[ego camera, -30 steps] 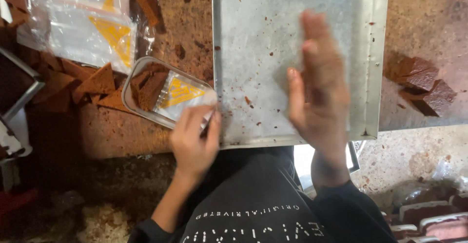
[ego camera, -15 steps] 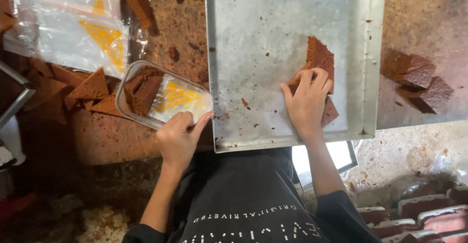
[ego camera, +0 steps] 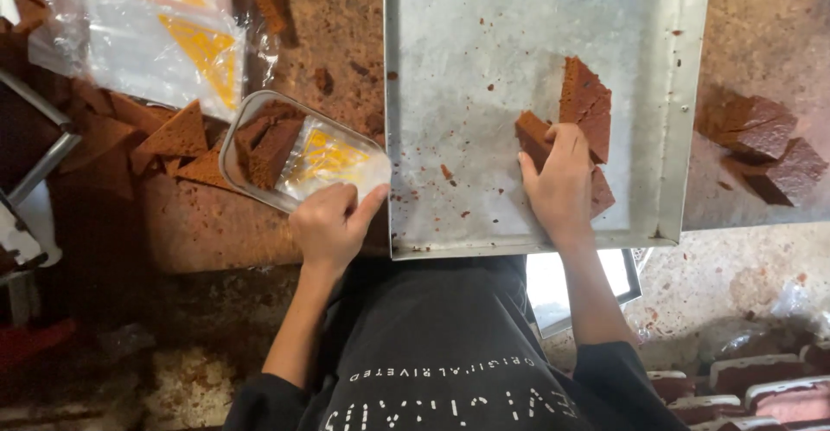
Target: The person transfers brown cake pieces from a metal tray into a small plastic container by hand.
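Since a moment ago my right hand (ego camera: pixel 560 180) has closed over the brown cake slices (ego camera: pixel 584 107) near the tray's (ego camera: pixel 683 94) right edge. My left hand (ego camera: pixel 328 223) grips the small plastic container (ego camera: pixel 259 141) off its left edge. The slices look soft and crumbly, best held by their flat sides

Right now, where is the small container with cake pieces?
In the head view, the small container lies left of the metal tray, with the left hand on its near corner.
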